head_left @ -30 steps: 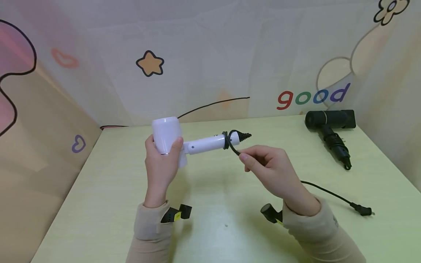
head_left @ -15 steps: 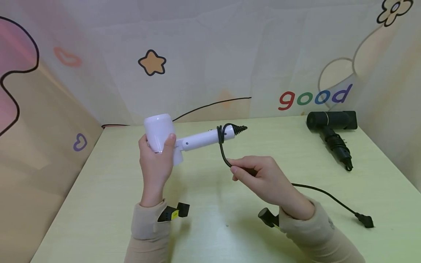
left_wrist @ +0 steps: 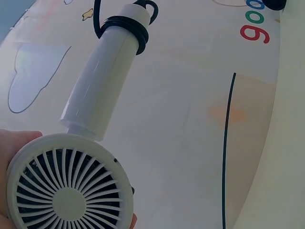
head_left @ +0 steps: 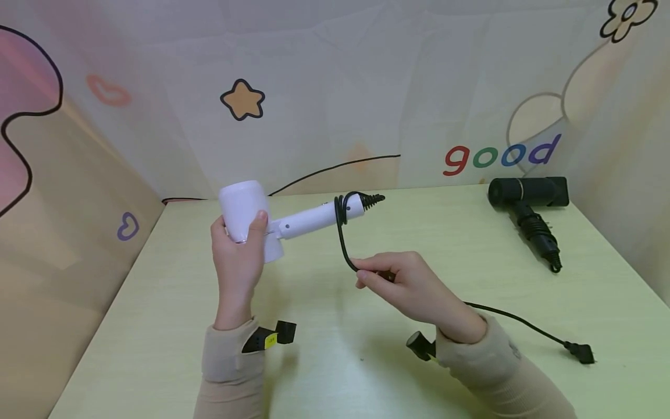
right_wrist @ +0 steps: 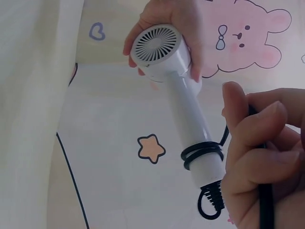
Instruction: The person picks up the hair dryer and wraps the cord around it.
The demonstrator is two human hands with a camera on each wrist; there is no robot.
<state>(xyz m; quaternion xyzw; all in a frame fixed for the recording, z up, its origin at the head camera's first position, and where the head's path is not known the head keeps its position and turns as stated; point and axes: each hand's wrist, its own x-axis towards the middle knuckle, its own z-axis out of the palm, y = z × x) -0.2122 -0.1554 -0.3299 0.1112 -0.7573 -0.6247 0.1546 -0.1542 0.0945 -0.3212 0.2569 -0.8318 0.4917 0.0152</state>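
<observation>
My left hand (head_left: 235, 273) grips the head of a white hair dryer (head_left: 309, 222), whose handle points right and slightly up, above the table. A black power cord (head_left: 341, 233) leaves the ribbed end of the handle and loops around it near that end. Below the handle, my right hand (head_left: 408, 285) pinches the cord between thumb and fingers. The left wrist view shows the slatted round grille (left_wrist: 69, 202) on the dryer's head. In the right wrist view, curled fingers (right_wrist: 257, 129) have the cord running through them. The cord's free end trails right to a plug (head_left: 580, 352).
A black hair dryer (head_left: 528, 192) with its cord wound on its handle lies at the back right of the pale table (head_left: 335, 378). Behind stands a printed cloth backdrop (head_left: 324, 87). Each wrist carries a small black camera on a strap.
The white hair dryer and left hand have shifted left, its handle tilting up more. My right hand has moved left and down, drawing the cord below the handle; cord turns there have increased.
</observation>
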